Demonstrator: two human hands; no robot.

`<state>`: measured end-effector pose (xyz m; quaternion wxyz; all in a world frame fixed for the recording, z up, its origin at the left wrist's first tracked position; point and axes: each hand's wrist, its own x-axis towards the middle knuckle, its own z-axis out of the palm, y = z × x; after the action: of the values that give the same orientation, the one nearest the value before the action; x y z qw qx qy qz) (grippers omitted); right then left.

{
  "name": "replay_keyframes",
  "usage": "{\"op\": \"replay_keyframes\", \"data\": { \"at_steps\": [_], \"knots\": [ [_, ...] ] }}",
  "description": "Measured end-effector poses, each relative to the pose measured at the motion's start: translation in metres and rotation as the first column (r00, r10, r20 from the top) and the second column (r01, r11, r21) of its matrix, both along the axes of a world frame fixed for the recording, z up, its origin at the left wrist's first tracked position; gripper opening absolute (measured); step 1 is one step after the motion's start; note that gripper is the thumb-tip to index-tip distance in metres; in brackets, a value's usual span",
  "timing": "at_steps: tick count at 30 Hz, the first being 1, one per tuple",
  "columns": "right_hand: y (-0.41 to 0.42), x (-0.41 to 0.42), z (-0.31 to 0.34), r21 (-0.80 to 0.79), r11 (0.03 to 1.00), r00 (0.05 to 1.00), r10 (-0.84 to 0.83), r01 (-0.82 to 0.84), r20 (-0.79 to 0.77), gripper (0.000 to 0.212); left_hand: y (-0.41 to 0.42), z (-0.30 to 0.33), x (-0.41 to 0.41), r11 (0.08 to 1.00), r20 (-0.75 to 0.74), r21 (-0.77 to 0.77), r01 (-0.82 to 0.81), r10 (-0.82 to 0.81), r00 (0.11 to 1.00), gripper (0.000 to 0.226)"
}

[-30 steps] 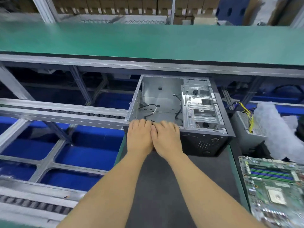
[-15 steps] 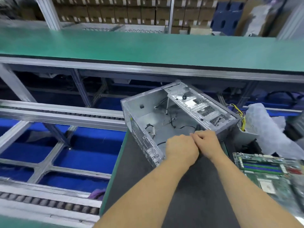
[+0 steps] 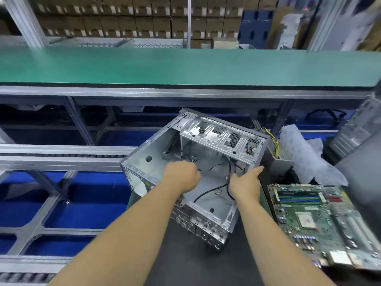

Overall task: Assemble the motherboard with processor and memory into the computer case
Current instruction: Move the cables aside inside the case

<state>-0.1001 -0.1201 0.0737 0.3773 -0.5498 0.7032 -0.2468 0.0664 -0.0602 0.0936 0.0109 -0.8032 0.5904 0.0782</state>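
The silver computer case (image 3: pixel 142 162) lies open side up on the dark mat (image 3: pixel 185 263), turned at an angle, with its port panel nearest me. Loose black cables (image 3: pixel 214 189) trail across its floor. My left hand (image 3: pixel 182 175) is over the case interior with its fingers curled down and hidden, and a black cable runs out from beside its knuckles. My right hand (image 3: pixel 246 181) lies with straight fingers against the case's right-hand edge. The green motherboard (image 3: pixel 321 223), with blue memory sticks and a processor fitted, lies to the right of the case.
A grey power supply with yellow wires (image 3: pixel 278 155) and white foam wrap (image 3: pixel 307 159) sit behind the motherboard. Another metal case (image 3: pixel 354 133) stands at far right. A green conveyor (image 3: pixel 185 67) crosses behind. Roller rails (image 3: pixel 61 156) and open gaps over blue lie left.
The case has turned further and slid nearer me. Both hands have left its near edge: the left has gone into the interior, the right to the right-hand edge.
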Motion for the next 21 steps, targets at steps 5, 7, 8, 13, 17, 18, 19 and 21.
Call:
{"op": "replay_keyframes", "data": {
  "at_steps": [5, 7, 8, 13, 17, 18, 19, 21],
  "knots": [
    [-0.015, -0.001, -0.009, -0.044, 0.995, 0.975, 0.084, -0.095, -0.206, 0.093, 0.004, -0.017, 0.016, 0.941, -0.17, 0.32, -0.11, 0.171, 0.97, 0.036],
    [-0.023, -0.005, -0.008, -0.04, 0.988, 0.961, 0.138, -0.152, -0.24, 0.091, 0.0, -0.019, 0.008, 0.882, -0.142, 0.458, -0.11, 0.195, 0.97, 0.043],
    [-0.03, -0.007, -0.008, -0.049, 0.981, 0.952, 0.169, -0.187, -0.257, 0.087, -0.002, -0.022, 0.001, 0.861, -0.165, 0.5, -0.09, 0.197, 0.966, 0.047],
    [-0.072, -0.027, -0.004, -0.064, 0.928, 0.89, 0.33, -0.367, -0.315, 0.058, -0.01, -0.026, -0.052, 0.845, -0.379, 0.523, 0.116, 0.108, 0.919, 0.034],
    [-0.081, -0.03, 0.0, -0.067, 0.914, 0.856, 0.345, -0.399, -0.386, 0.057, -0.011, -0.024, -0.059, 0.946, -0.381, 0.321, 0.045, 0.085, 0.921, 0.028],
    [-0.08, -0.03, 0.0, -0.051, 0.919, 0.843, 0.336, -0.392, -0.421, 0.059, -0.01, -0.023, -0.052, 0.969, -0.339, 0.245, 0.025, 0.062, 0.939, 0.028],
    [-0.08, -0.029, 0.001, -0.025, 0.927, 0.826, 0.321, -0.374, -0.463, 0.06, -0.01, -0.021, -0.041, 0.983, -0.294, 0.183, 0.003, 0.052, 0.955, 0.029],
    [-0.075, -0.024, 0.003, 0.012, 0.955, 0.823, 0.261, -0.295, -0.505, 0.056, -0.009, -0.019, -0.018, 0.995, -0.212, 0.09, -0.036, 0.054, 0.976, 0.032]
  ]
}}
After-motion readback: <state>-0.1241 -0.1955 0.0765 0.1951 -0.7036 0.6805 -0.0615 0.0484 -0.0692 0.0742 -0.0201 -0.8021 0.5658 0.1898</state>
